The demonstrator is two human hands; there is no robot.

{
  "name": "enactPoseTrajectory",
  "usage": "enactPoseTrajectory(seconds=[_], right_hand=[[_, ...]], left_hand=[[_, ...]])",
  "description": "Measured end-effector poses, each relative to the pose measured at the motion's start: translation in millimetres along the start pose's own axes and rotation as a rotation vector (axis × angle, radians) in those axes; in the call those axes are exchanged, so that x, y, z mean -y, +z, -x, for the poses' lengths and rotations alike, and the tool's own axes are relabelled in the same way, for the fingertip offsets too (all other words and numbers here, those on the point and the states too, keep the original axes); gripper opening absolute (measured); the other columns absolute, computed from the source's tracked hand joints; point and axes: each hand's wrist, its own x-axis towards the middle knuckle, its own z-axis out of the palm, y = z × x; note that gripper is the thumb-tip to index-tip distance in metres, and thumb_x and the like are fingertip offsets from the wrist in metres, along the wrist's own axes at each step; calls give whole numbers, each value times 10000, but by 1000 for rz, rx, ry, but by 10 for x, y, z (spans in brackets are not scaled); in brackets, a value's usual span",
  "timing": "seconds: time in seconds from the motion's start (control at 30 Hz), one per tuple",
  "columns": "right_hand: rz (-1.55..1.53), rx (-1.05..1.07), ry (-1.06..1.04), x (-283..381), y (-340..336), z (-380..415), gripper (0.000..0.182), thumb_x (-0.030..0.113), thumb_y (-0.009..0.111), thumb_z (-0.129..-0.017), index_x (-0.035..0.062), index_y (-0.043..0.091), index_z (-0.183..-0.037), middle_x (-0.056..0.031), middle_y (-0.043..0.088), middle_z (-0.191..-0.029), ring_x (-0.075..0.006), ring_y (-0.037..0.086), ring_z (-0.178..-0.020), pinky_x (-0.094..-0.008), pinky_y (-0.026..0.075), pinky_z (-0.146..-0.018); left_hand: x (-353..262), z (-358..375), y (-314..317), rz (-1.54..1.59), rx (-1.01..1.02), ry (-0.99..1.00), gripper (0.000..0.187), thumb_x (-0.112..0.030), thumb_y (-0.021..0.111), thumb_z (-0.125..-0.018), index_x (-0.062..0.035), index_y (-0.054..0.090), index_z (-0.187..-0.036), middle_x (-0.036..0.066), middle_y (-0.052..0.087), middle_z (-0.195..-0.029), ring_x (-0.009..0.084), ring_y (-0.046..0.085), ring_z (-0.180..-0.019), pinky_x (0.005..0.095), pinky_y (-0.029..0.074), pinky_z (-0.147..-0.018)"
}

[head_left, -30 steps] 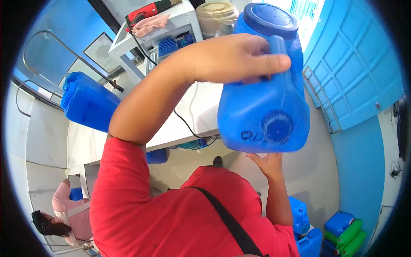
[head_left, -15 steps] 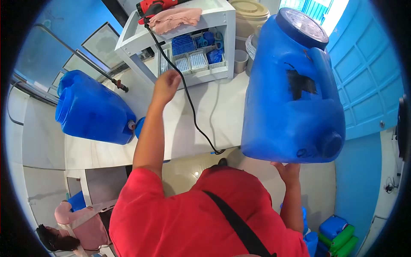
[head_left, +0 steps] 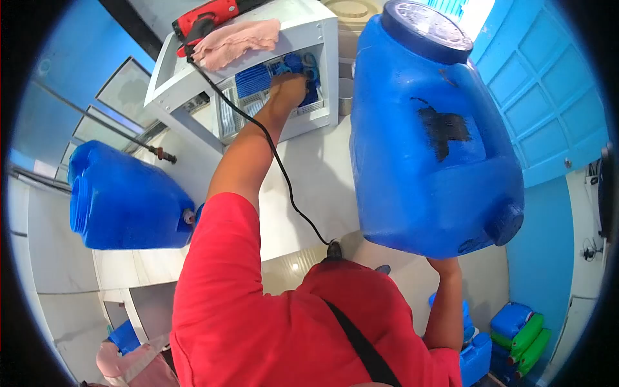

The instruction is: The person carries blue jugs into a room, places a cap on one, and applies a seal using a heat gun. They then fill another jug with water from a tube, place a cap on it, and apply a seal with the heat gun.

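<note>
My left hand [head_left: 288,90] reaches into the shelf of the white rack, over small baskets [head_left: 251,103] of packaged items. Its fingers are bent down among blue things, and I cannot make out what they touch. Close by in the baskets lie a bundle of blue strips [head_left: 253,80] and blue-handled scissors [head_left: 310,62]. My right hand [head_left: 445,265] is at the lower edge of a large blue jug [head_left: 432,161] with a dark screw lid, a black patch and a capped spout. The jug hides the fingers of that hand.
On top of the white rack [head_left: 238,132] lie a red-and-black power tool [head_left: 206,18] and a pink cloth [head_left: 238,42]. A black cord [head_left: 284,171] crosses the counter. Another blue jug [head_left: 129,197], without a lid, stands left. Blue and green containers [head_left: 525,338] sit lower right. A person's pink sleeve [head_left: 126,361] shows lower left.
My left hand has moved forward from in front of the rack into its baskets. The right hand stays at the bottom of the jug, now more hidden. The view has shifted.
</note>
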Motion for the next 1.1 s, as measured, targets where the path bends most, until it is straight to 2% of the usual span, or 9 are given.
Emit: enactPoseTrajectory(seconds=[0.1, 0.37, 0.47, 0.53, 0.63, 0.73, 0.8, 0.97, 1.1], right_hand=[[60, -103, -192, 150, -64, -59, 457, 141, 697, -886, 33, 557, -1307, -158, 592, -1304, -340, 541, -1206, -445, 415, -1038], [-157, -85, -49, 412, -40, -366, 389, 172, 739, -822, 40, 640, -1175, -174, 628, -1237, -383, 565, -1161, -475, 435, -988], [-317, -60, -35, 507, -90, -448, 465, 196, 781, -804, 34, 615, -1208, -160, 627, -1238, -343, 558, -1183, -446, 430, -1006], [-449, -57, -33, 573, -144, -492, 511, 194, 802, -794, 32, 597, -1233, -143, 627, -1238, -302, 550, -1204, -417, 422, -1028], [-442, -108, -41, 659, -236, -474, 627, 216, 833, -772, 14, 545, -1291, -148, 609, -1259, -318, 544, -1211, -420, 432, -1019], [-623, -187, -32, 729, -408, -429, 699, 227, 823, -790, -2, 473, -1351, -168, 579, -1298, -338, 533, -1227, -430, 429, -1023], [-454, -493, -156, 787, -624, -383, 643, 241, 813, -812, 8, 471, -1305, -163, 584, -1232, -326, 545, -1178, -421, 448, -983], [-464, -521, -791, 1478, -1426, -373, 451, 276, 822, -813, 70, 532, -1089, -113, 572, -1016, -253, 594, -893, -365, 507, -732], [-522, -561, -975, 2201, -1683, -548, 325, 180, 835, -768, 66, 636, -999, -102, 627, -1005, -280, 642, -829, -368, 539, -673]], left_hand=[[14, -117, 64, -45, 43, -10, 283, -262, 668, -851, -186, 703, -1122, 141, 717, -1042, 330, 693, -969, 452, 548, -839], [133, -63, 130, 58, -103, -18, 249, -225, 642, -847, -116, 718, -1057, 174, 711, -1037, 376, 678, -968, 465, 537, -842], [106, 362, -105, 253, -400, -113, 242, -206, 617, -874, -61, 711, -1043, 185, 721, -1017, 313, 713, -925, 410, 547, -806], [147, 716, -181, 814, -567, -299, 239, -173, 646, -899, -9, 672, -1071, 144, 720, -910, 248, 699, -825, 345, 534, -740], [221, 1415, -129, 1495, -431, -519, 305, -139, 658, -933, 15, 596, -1189, 25, 619, -893, 110, 559, -747, 237, 459, -650], [74, 2323, -346, 1465, -573, -672, 319, -137, 654, -941, 25, 570, -1203, 29, 621, -887, 93, 552, -740, 222, 438, -630], [-163, 2873, -725, 1475, -739, -721, 312, -121, 645, -945, 26, 559, -1207, 22, 615, -864, 87, 534, -707, 216, 428, -631], [-1313, 3470, -1791, 1474, -861, -347, 265, -51, 620, -948, 7, 534, -1192, 25, 612, -845, 87, 554, -717, 230, 446, -653], [-2308, 3597, -2180, 1427, -816, 12, 326, 26, 610, -928, 9, 490, -1230, 54, 634, -850, 120, 639, -741, 250, 512, -625]])
